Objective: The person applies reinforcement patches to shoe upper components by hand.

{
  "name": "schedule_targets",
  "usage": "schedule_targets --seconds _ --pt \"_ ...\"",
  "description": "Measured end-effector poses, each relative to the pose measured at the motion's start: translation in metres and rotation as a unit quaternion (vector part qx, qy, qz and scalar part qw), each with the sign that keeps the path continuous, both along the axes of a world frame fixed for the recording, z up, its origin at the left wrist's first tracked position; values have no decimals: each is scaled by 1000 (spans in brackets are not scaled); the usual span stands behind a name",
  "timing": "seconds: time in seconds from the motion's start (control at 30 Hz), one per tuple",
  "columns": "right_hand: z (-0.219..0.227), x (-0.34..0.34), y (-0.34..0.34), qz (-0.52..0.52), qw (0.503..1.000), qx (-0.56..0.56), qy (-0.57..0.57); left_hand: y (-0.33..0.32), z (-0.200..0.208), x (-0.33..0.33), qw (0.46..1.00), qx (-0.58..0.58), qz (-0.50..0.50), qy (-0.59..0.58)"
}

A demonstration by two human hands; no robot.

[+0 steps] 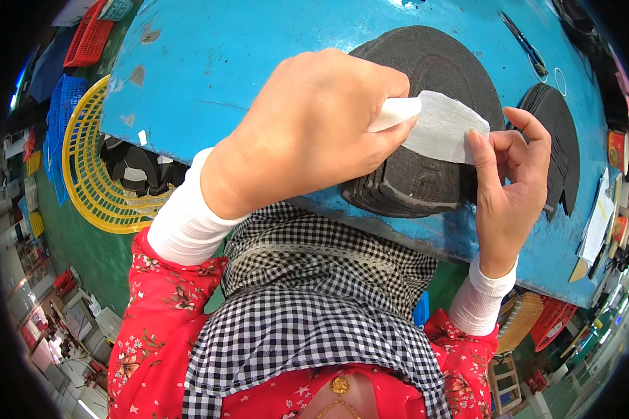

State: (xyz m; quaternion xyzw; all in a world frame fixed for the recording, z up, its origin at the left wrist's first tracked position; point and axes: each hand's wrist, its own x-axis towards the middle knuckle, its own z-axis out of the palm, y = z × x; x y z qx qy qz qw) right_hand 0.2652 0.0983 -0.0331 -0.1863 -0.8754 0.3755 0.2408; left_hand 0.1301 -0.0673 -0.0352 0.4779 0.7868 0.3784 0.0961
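Observation:
My left hand point(314, 126) is closed around a bundle of thin white pieces point(396, 114), which sticks out between thumb and fingers. Between my hands stretches a curved, semi-sheer white fabric piece point(447, 127). Its right end is pinched by the thumb and forefinger of my right hand point(514, 167), the other fingers curled loosely. Whether it is joined to the bundle is hidden behind my left fingers. Both hands hover over a thick stack of dark grey, curved fabric pieces point(433, 59) on the blue table point(210, 63). The stack's middle is partly covered by my hands.
Right of the stack lies a second pile of dark cut pieces point(560, 140). Scissors point(528, 49) rest at the far right, papers point(597, 216) along the right edge. A yellow basket point(84, 188) with dark scraps stands left of the table, near a red crate point(87, 38).

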Motion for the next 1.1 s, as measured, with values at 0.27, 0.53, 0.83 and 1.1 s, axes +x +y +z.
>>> schedule_targets --seconds 0.27,0.53,0.83,1.1 --pt "-3 -5 -1 -15 1000 15 -23 3 -3 0 999 -13 33 -2" --pt "6 1 0 -22 987 129 -98 -12 -2 5 996 11 68 55" --pt "-2 -6 -57 190 947 215 -142 -34 -24 12 989 2 124 82" --pt "-10 2 -30 148 936 282 -153 -36 -33 3 985 10 120 124"
